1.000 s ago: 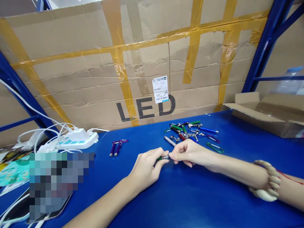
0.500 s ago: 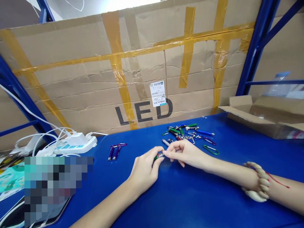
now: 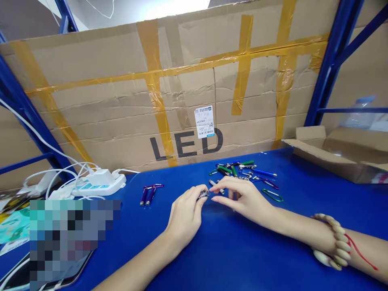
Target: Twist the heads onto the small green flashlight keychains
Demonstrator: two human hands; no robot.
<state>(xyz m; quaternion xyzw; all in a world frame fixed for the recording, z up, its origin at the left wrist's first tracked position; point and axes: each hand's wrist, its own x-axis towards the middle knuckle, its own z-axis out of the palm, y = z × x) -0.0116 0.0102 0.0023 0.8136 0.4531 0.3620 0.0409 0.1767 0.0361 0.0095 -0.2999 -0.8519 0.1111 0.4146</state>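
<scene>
My left hand [image 3: 184, 215] rests on the blue table [image 3: 236, 250] and pinches a small keychain flashlight [image 3: 203, 195] by its silver head between thumb and fingers. My right hand [image 3: 242, 198] hovers just right of it with fingers spread, touching nothing that I can make out. Behind my right hand lies a pile of keychain flashlights [image 3: 242, 169] in green, red, blue and silver, with carabiner clips. Two purple flashlights [image 3: 148, 194] lie together to the left of my hands.
A large taped cardboard sheet marked LED [image 3: 182, 101] stands along the back. A white power strip [image 3: 97, 182] with cables sits at the left, a phone [image 3: 45, 270] at the near left. An open cardboard box [image 3: 342, 155] is at the right. Blue rack posts flank the table.
My right hand has let go of the flashlight's end and opened. My left hand has closed more around the flashlight, so its green body no longer shows. The camera tilted slightly.
</scene>
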